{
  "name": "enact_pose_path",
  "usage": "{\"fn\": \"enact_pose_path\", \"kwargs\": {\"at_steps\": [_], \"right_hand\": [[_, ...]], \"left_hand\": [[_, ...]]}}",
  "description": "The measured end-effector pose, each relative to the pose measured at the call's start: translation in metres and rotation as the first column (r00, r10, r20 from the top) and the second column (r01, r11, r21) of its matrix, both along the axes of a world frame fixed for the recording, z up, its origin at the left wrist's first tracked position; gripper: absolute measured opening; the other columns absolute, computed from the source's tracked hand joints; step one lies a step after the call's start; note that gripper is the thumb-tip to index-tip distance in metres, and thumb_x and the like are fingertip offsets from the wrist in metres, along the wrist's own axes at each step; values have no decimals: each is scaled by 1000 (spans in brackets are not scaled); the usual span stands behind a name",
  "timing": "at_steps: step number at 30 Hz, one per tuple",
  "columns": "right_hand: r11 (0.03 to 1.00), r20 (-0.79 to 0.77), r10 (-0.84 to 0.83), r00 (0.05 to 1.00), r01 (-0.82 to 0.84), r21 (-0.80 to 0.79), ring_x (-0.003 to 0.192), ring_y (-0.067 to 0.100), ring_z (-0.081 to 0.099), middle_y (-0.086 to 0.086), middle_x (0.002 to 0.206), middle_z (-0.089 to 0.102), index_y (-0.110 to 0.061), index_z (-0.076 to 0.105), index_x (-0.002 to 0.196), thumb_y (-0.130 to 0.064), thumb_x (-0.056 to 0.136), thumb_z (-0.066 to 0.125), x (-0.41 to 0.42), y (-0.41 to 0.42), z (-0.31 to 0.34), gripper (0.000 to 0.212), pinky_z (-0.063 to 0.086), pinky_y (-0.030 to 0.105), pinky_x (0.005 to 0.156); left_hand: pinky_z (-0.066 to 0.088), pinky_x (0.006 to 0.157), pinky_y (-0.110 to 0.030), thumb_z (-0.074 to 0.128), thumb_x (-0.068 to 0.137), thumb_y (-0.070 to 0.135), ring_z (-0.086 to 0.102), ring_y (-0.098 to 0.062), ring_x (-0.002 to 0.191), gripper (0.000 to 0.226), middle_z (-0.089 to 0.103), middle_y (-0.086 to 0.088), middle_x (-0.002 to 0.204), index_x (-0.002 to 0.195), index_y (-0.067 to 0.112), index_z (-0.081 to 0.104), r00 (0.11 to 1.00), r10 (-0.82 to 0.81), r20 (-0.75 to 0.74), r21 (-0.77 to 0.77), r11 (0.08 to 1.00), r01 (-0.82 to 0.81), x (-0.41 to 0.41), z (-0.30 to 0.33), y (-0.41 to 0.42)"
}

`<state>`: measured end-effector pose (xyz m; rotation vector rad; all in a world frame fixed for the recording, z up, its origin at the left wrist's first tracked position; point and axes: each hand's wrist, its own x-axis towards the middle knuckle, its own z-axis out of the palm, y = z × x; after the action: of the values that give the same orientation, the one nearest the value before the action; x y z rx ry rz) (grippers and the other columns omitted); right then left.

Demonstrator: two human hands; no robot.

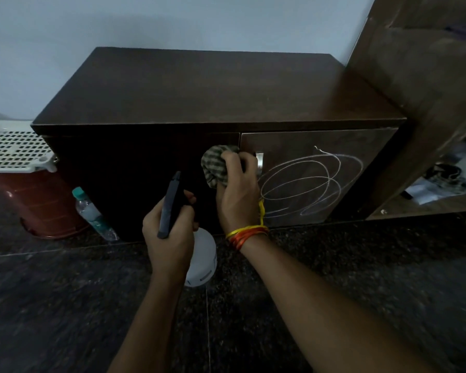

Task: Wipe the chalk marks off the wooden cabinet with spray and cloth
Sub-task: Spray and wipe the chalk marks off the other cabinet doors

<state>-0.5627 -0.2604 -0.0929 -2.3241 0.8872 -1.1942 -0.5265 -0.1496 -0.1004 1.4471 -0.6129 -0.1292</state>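
A dark wooden cabinet stands against the wall. White looping chalk marks cover its right door, beside a metal handle. My right hand grips a bunched green checked cloth pressed to the cabinet front by the door seam, just left of the marks. My left hand holds a spray bottle with a dark trigger head and white body, its nozzle aimed at the dark left door.
A plastic water bottle leans at the cabinet's left foot, next to a brown bin with a white perforated lid. A tall wooden shelf unit holding shoes rises on the right. The floor is dark speckled stone.
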Motion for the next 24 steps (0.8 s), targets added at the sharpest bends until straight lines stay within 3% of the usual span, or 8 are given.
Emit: {"fn": "enact_pose_path", "kwargs": {"at_steps": [2,6,10,13,19,21,24], "right_hand": [[1000,23,24,999,-24,-9,100,32,57,16,121,47,-11,53,118,-1,83,57,-2,-1,3,36,54,40,82],[999,100,32,994,-34,12,98,28,57,14,117,48,-8,55,115,4,81,57,-16,1,11,36,54,34,83],[999,176,-32,984,24,49,98,20,55,14,116,48,-6,55,112,6,78,57,-45,5,17,36,40,7,84],[983,248,-163,955,135,125,100,13,49,15,114,50,-2,56,110,10,74,59,-70,2,20,38,26,-8,85],[944,233,-298,926,251,212,98,0,42,15,113,51,-3,57,109,12,73,61,-118,-25,21,39,22,-11,84],[931,223,-330,917,278,237,100,8,47,14,114,50,-5,56,109,10,74,62,-124,-35,17,38,23,-10,82],[921,206,-359,910,309,239,104,24,54,14,115,51,-7,56,108,8,74,64,-128,-50,7,38,30,3,85]], "left_hand": [[42,55,-17,47,90,-18,51,-23,57,23,49,-27,62,76,-3,56,1000,2,2,-8,1000,-2,-6,2,-2],[40,54,-16,49,91,-15,48,-17,54,28,47,-24,60,73,5,53,1000,-5,7,2,1000,5,-20,2,-7],[36,50,-24,51,89,5,44,-25,55,19,44,-14,59,72,14,53,999,-49,16,17,999,49,-36,10,-11],[39,51,-42,51,88,13,46,-37,59,11,49,-26,67,82,12,60,999,-48,4,37,998,48,-48,14,-15],[48,55,-51,54,88,23,52,-31,63,13,56,-21,75,78,27,60,998,-9,-67,72,997,14,-74,11,-33],[46,54,-51,55,90,23,49,-37,62,12,52,-21,73,78,23,59,995,-1,-97,79,997,9,-81,4,-41],[38,49,-45,56,91,19,43,-37,56,14,46,-23,65,79,12,57,996,-20,-91,81,996,27,-90,-6,-58]]}}
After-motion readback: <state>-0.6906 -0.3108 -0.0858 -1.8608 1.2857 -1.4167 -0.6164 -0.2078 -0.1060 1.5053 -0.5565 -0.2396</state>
